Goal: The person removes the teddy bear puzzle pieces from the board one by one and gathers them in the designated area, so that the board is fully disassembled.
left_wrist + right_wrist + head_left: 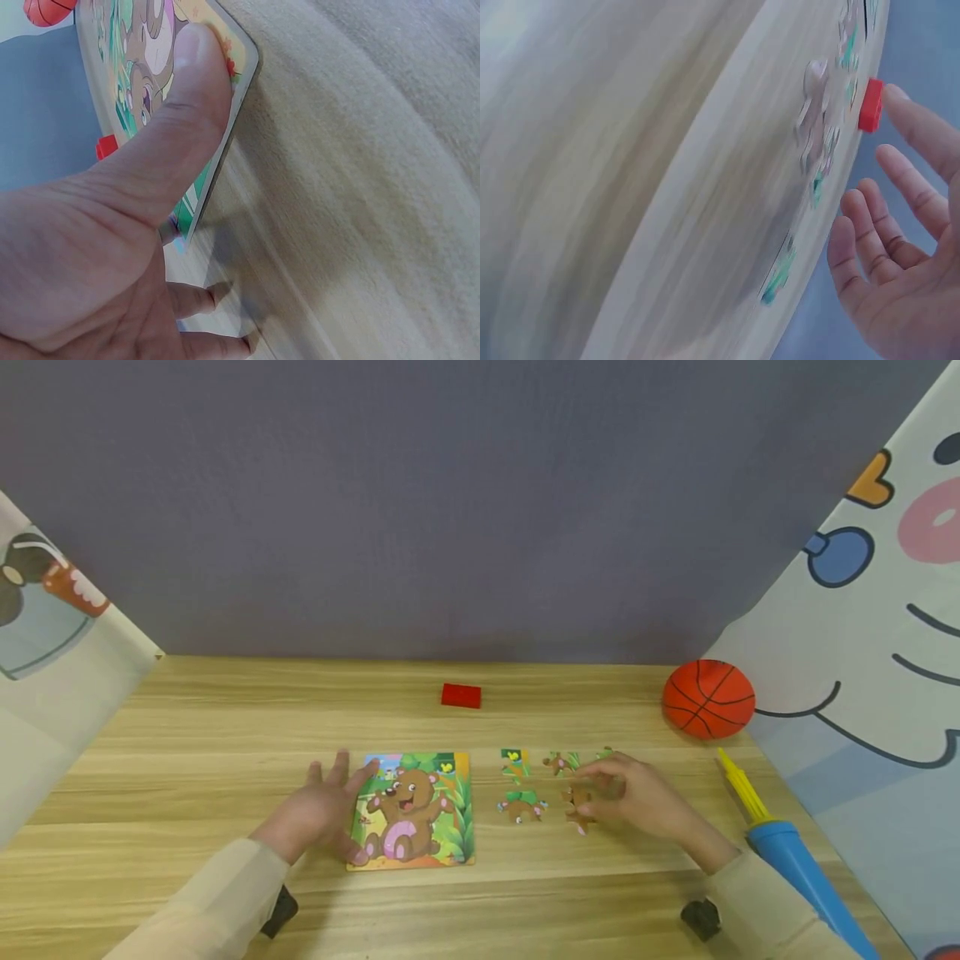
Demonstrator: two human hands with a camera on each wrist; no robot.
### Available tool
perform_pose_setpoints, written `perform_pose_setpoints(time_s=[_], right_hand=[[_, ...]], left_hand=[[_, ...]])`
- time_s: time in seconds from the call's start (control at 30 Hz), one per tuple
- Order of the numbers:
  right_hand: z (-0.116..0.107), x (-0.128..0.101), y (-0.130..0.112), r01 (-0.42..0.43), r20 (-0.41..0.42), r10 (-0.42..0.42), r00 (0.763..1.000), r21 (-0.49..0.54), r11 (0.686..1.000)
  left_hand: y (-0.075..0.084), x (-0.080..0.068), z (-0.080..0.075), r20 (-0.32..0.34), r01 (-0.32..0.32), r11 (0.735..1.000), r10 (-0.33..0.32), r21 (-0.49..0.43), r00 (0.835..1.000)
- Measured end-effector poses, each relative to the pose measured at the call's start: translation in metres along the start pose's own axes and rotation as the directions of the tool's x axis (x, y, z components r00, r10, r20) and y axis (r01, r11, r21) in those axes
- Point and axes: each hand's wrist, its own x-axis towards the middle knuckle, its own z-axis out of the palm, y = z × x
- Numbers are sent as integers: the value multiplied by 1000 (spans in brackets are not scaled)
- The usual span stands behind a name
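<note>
A bear picture puzzle board (411, 810) lies flat on the wooden table (225, 735). My left hand (324, 806) rests at the board's left edge, fingers straight and spread. Its thumb (196, 71) presses on the board's (142, 45) near corner. Several loose puzzle pieces (521, 808) lie to the right of the board. My right hand (626, 789) hovers over the rightmost pieces, one brown piece (576, 806) just under its fingertips. In the right wrist view that hand (889, 247) has relaxed, spread fingers and holds nothing, and the pieces (814, 112) are blurred.
A red block (461, 695) sits behind the puzzle near the grey back wall. An orange basketball (708, 698) stands at the back right. A yellow and blue pump (787, 852) lies along the right edge beside a printed cloth.
</note>
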Motion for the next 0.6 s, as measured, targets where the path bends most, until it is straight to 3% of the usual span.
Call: perform_pose_setpoints(time_s=[0.33,0.6], right_hand=[[15,16,-24,-14,92,2,996,137,990],[32,27,-47,37,114,-50,992,114,993]], left_hand=[[0,1,-1,4,1,1000,-1,16,1000],[1,0,-2,7,3,1000,-3,6,1000]])
